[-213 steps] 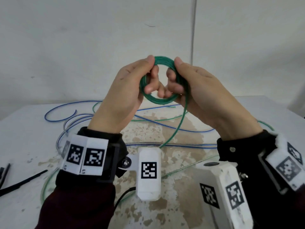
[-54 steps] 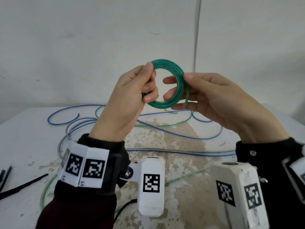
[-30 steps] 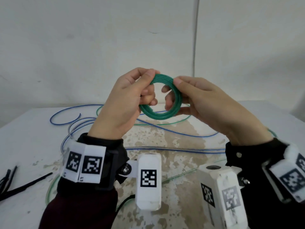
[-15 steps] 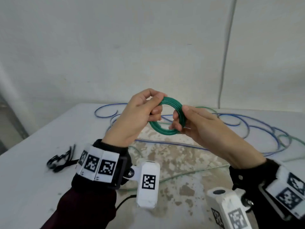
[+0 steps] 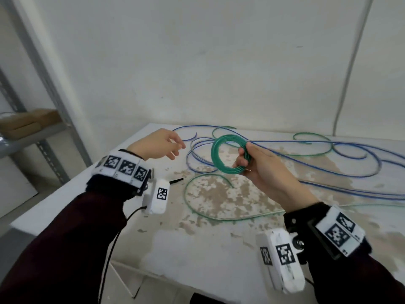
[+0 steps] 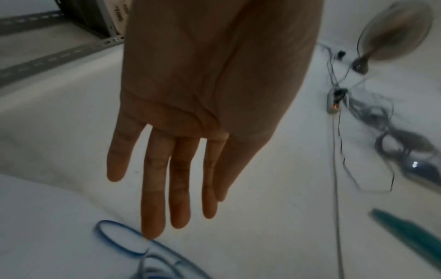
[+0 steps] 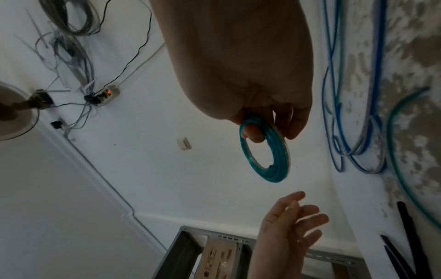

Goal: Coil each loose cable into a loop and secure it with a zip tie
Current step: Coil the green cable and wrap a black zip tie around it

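Note:
A green cable wound into a small tight coil (image 5: 221, 154) hangs in the air over the white table (image 5: 197, 244). My right hand (image 5: 245, 159) pinches the coil's right side between thumb and fingers; the wrist view shows the same coil (image 7: 264, 151) held at its top. My left hand (image 5: 173, 145) floats to the left of the coil, apart from it, fingers straight and holding nothing (image 6: 167, 188). Black zip ties (image 7: 405, 236) lie on the table near that hand; one tip (image 5: 176, 181) pokes out behind the left wrist camera.
Loose blue cables (image 5: 328, 163) and green cables (image 5: 197, 207) sprawl over the table's back and right. A metal shelf rack (image 5: 43, 132) stands off the table's left edge. A wall rises right behind the table.
My left hand has let go of the green coil and moved left, fingers spread. The right hand alone keeps the coil. My head has turned left and down.

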Motion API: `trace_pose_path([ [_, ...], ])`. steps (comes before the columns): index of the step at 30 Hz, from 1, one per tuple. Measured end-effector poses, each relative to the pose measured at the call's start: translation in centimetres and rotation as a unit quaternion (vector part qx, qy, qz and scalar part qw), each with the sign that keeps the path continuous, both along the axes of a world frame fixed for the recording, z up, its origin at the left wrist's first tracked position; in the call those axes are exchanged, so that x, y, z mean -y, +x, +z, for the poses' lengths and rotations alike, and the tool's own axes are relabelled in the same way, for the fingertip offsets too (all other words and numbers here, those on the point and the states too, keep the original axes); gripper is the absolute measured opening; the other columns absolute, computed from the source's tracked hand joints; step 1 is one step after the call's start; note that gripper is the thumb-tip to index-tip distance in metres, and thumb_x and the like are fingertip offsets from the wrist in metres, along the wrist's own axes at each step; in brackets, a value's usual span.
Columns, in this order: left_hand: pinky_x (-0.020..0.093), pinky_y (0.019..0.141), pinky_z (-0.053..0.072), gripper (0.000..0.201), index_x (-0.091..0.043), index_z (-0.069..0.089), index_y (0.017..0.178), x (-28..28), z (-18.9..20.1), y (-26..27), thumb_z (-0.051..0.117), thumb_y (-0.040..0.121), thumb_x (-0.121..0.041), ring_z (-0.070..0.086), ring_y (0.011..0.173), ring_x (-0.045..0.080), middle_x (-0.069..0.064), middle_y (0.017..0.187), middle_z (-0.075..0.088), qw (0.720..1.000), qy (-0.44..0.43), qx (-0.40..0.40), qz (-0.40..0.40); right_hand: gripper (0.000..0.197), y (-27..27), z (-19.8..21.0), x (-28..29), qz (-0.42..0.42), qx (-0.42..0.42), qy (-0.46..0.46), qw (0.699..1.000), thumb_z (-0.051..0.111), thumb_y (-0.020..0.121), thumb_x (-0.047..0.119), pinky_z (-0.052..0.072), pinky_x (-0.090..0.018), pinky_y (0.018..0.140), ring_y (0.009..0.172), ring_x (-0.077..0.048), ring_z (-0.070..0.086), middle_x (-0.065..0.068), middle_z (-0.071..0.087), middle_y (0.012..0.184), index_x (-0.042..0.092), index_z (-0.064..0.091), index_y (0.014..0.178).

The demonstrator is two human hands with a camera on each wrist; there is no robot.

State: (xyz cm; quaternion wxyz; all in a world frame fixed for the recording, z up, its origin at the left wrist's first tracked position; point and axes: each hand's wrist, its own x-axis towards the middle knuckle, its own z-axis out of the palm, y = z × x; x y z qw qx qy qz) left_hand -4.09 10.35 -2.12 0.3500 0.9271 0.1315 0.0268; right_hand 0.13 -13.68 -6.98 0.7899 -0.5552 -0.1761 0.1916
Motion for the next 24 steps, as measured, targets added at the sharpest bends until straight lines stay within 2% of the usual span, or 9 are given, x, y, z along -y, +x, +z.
trace_pose_path([
  [1, 0.026, 0.075, 0.048, 0.008, -0.013, 0.063, 0.092, -0.6, -0.5, 0.7, 0.055, 0.093, -0.013, 0.061, 0.065, 0.017, 0.007, 0.080, 0.062, 0.999, 0.038, -0.039, -0.001, 0.035, 0.4, -0.3, -0.3, -0.003, -0.015, -0.002, 1.000, 0.029, 0.105, 0.024, 0.041, -0.030, 0.073, 0.053, -0.011, 0.055, 0.005, 0.047, 0.049, 0.012, 0.050, 0.079],
  [4, 0.023, 0.064, 0.045, 0.015, -0.011, 0.067, 0.102, -1.1, -1.8, 2.2, 0.060, 0.090, -0.016, 0.061, 0.066, 0.015, 0.004, 0.083, 0.065, 0.980, 0.144, -0.137, -0.008, 0.035, 0.9, -1.0, -1.2, -0.004, -0.047, -0.017, 0.999, 0.028, 0.104, 0.024, 0.041, -0.030, 0.072, 0.054, -0.012, 0.055, 0.004, 0.047, 0.050, 0.013, 0.049, 0.079],
  [7, 0.022, 0.070, 0.043, 0.024, -0.008, 0.068, 0.107, -1.2, -3.2, 3.1, 0.068, 0.085, -0.018, 0.057, 0.067, 0.016, 0.004, 0.086, 0.064, 0.954, 0.230, -0.193, -0.014, 0.035, 0.8, -1.8, -1.9, 0.010, -0.068, -0.027, 0.997, 0.028, 0.104, 0.025, 0.043, -0.028, 0.068, 0.055, -0.013, 0.053, 0.003, 0.046, 0.051, 0.012, 0.049, 0.079],
  [10, 0.029, 0.074, 0.050, 0.032, -0.008, 0.068, 0.104, -1.7, -4.7, 3.7, 0.076, 0.077, -0.022, 0.057, 0.071, 0.021, 0.007, 0.087, 0.065, 0.935, 0.283, -0.211, -0.014, 0.036, 0.4, -2.5, -2.0, 0.023, -0.075, -0.036, 0.996, 0.028, 0.105, 0.025, 0.045, -0.028, 0.067, 0.056, -0.015, 0.052, 0.002, 0.046, 0.051, 0.011, 0.050, 0.080],
  [13, 0.030, 0.071, 0.052, 0.025, -0.009, 0.066, 0.092, -2.0, -5.8, 4.0, 0.078, 0.073, -0.021, 0.057, 0.070, 0.024, 0.006, 0.081, 0.064, 0.927, 0.308, -0.214, -0.015, 0.036, 0.2, -2.8, -1.9, 0.029, -0.082, -0.046, 0.995, 0.027, 0.105, 0.025, 0.045, -0.029, 0.070, 0.059, -0.017, 0.050, 0.002, 0.045, 0.052, 0.011, 0.050, 0.081],
  [16, 0.029, 0.071, 0.052, 0.011, -0.013, 0.063, 0.081, -1.9, -6.2, 4.2, 0.072, 0.078, -0.016, 0.059, 0.072, 0.022, 0.003, 0.080, 0.063, 0.918, 0.331, -0.216, -0.016, 0.036, 0.3, -2.7, -1.6, 0.028, -0.085, -0.049, 0.995, 0.027, 0.105, 0.025, 0.046, -0.029, 0.070, 0.060, -0.018, 0.050, 0.001, 0.045, 0.052, 0.011, 0.050, 0.081],
  [18, 0.026, 0.072, 0.051, 0.015, -0.017, 0.056, 0.073, -1.9, -6.3, 4.4, 0.067, 0.083, -0.016, 0.058, 0.075, 0.019, -0.001, 0.075, 0.058, 0.911, 0.343, -0.227, -0.006, 0.036, 0.3, -2.7, -1.5, 0.029, -0.085, -0.048, 0.995, 0.027, 0.105, 0.025, 0.046, -0.029, 0.069, 0.060, -0.018, 0.051, 0.002, 0.045, 0.052, 0.011, 0.050, 0.081],
  [22, 0.032, 0.076, 0.054, 0.021, -0.015, 0.052, 0.067, -1.9, -6.3, 4.3, 0.067, 0.080, -0.009, 0.059, 0.075, 0.025, 0.001, 0.064, 0.052, 0.917, 0.340, -0.210, -0.008, 0.037, 0.3, -2.7, -1.3, 0.029, -0.084, -0.051, 0.995, 0.028, 0.105, 0.025, 0.046, -0.028, 0.069, 0.060, -0.018, 0.051, 0.002, 0.046, 0.051, 0.011, 0.051, 0.080],
  [24, 0.034, 0.075, 0.053, 0.013, -0.009, 0.057, 0.071, -1.7, -6.0, 4.1, 0.066, 0.080, -0.008, 0.059, 0.074, 0.028, 0.003, 0.062, 0.051, 0.922, 0.330, -0.201, -0.010, 0.037, 0.3, -2.6, -1.2, 0.030, -0.083, -0.049, 0.995, 0.028, 0.105, 0.026, 0.046, -0.028, 0.069, 0.059, -0.017, 0.051, 0.002, 0.046, 0.051, 0.011, 0.051, 0.080],
])
